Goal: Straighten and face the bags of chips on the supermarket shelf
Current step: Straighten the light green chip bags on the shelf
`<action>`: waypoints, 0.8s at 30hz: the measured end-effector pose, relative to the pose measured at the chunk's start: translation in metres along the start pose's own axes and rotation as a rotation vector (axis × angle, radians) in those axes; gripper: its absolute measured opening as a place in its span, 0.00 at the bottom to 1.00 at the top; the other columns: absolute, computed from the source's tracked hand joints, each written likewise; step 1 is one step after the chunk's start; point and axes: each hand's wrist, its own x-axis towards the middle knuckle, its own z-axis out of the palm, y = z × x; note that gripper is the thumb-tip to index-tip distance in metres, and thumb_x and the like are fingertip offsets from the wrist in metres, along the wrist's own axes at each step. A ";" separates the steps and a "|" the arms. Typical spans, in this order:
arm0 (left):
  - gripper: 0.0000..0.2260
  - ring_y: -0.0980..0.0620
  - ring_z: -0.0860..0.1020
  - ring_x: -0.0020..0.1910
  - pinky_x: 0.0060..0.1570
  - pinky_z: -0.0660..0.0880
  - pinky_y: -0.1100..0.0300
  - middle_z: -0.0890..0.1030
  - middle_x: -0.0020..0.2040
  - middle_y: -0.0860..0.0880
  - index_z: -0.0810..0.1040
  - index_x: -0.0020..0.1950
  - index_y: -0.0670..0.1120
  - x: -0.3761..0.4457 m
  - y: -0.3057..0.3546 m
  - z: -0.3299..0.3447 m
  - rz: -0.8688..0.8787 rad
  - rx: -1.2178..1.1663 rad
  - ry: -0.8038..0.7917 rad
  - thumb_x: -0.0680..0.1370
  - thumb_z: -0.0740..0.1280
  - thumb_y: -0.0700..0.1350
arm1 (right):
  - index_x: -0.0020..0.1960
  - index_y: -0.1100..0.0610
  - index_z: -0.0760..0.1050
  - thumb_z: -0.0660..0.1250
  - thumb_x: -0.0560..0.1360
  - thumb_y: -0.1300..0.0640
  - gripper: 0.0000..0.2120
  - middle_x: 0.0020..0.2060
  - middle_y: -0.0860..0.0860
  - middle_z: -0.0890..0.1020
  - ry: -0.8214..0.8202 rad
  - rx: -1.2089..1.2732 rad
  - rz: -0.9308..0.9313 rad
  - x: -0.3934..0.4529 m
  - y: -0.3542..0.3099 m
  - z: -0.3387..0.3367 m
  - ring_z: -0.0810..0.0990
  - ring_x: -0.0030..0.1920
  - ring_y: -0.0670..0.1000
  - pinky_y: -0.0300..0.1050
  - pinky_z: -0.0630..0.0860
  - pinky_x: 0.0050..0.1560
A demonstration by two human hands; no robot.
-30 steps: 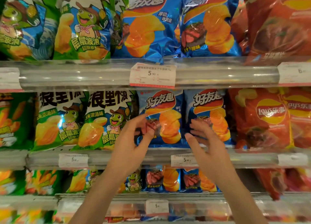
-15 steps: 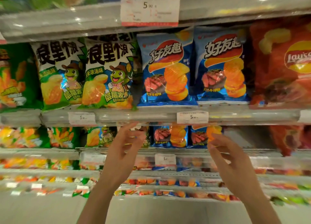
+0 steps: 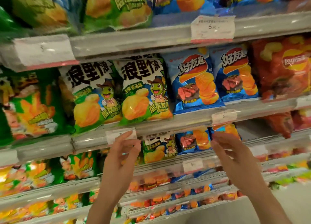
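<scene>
Head view: both hands are raised in front of the shelving, palms turned toward each other, fingers loosely spread and holding nothing. The left hand hovers before the front edge of the middle shelf, its fingertips close to a white price tag; whether they touch it cannot be told. The right hand is level with the shelf below, in front of small blue chip bags and near a small green bag.

On the middle shelf two green-and-white frog bags stand upright side by side at the front edge, faces forward. Just right of them stand two blue steak-flavour bags, then red Lay's bags toward the right end. The picture is tilted and blurred, more so toward its edges.
</scene>
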 end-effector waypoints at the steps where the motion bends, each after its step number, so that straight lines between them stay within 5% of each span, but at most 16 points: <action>1: 0.15 0.57 0.82 0.54 0.55 0.76 0.57 0.84 0.53 0.59 0.74 0.65 0.61 0.003 0.000 -0.012 0.006 -0.007 0.001 0.79 0.67 0.51 | 0.61 0.47 0.77 0.66 0.75 0.45 0.16 0.50 0.40 0.82 0.014 0.007 -0.006 -0.002 -0.010 0.009 0.80 0.49 0.35 0.29 0.74 0.43; 10: 0.13 0.64 0.81 0.51 0.52 0.77 0.57 0.82 0.51 0.64 0.73 0.61 0.64 0.024 0.016 -0.066 0.078 -0.008 0.125 0.80 0.66 0.48 | 0.59 0.46 0.77 0.67 0.78 0.49 0.11 0.46 0.37 0.82 0.010 0.072 -0.113 0.018 -0.075 0.042 0.80 0.49 0.37 0.29 0.76 0.43; 13: 0.13 0.64 0.80 0.53 0.50 0.77 0.64 0.81 0.51 0.63 0.73 0.64 0.59 0.035 0.030 -0.056 0.122 0.000 0.149 0.81 0.66 0.48 | 0.62 0.47 0.75 0.67 0.78 0.48 0.13 0.50 0.40 0.82 0.000 0.058 -0.172 0.050 -0.094 0.043 0.79 0.50 0.36 0.30 0.73 0.42; 15: 0.14 0.66 0.77 0.56 0.53 0.76 0.68 0.80 0.56 0.61 0.74 0.67 0.56 0.050 0.039 -0.042 0.155 0.036 0.180 0.81 0.65 0.48 | 0.65 0.51 0.74 0.67 0.79 0.49 0.16 0.53 0.44 0.80 -0.050 0.054 -0.205 0.077 -0.107 0.049 0.77 0.50 0.35 0.28 0.72 0.42; 18: 0.18 0.61 0.72 0.66 0.66 0.73 0.56 0.74 0.68 0.55 0.69 0.72 0.56 0.079 0.053 -0.012 0.175 0.101 0.152 0.82 0.64 0.52 | 0.71 0.55 0.69 0.65 0.80 0.47 0.23 0.53 0.45 0.78 -0.176 0.011 -0.242 0.112 -0.124 0.066 0.76 0.47 0.37 0.26 0.72 0.41; 21: 0.22 0.51 0.66 0.73 0.75 0.62 0.50 0.67 0.75 0.50 0.62 0.76 0.59 0.105 0.067 0.014 0.178 0.184 0.117 0.82 0.61 0.54 | 0.75 0.50 0.62 0.62 0.81 0.44 0.25 0.62 0.49 0.78 -0.244 0.001 -0.278 0.135 -0.130 0.087 0.78 0.59 0.48 0.42 0.76 0.57; 24: 0.23 0.45 0.63 0.75 0.72 0.59 0.52 0.61 0.78 0.44 0.56 0.79 0.59 0.125 0.078 0.028 0.119 0.282 0.088 0.84 0.57 0.54 | 0.79 0.40 0.48 0.61 0.80 0.42 0.33 0.73 0.49 0.70 -0.300 0.037 -0.310 0.150 -0.125 0.098 0.72 0.69 0.52 0.53 0.70 0.68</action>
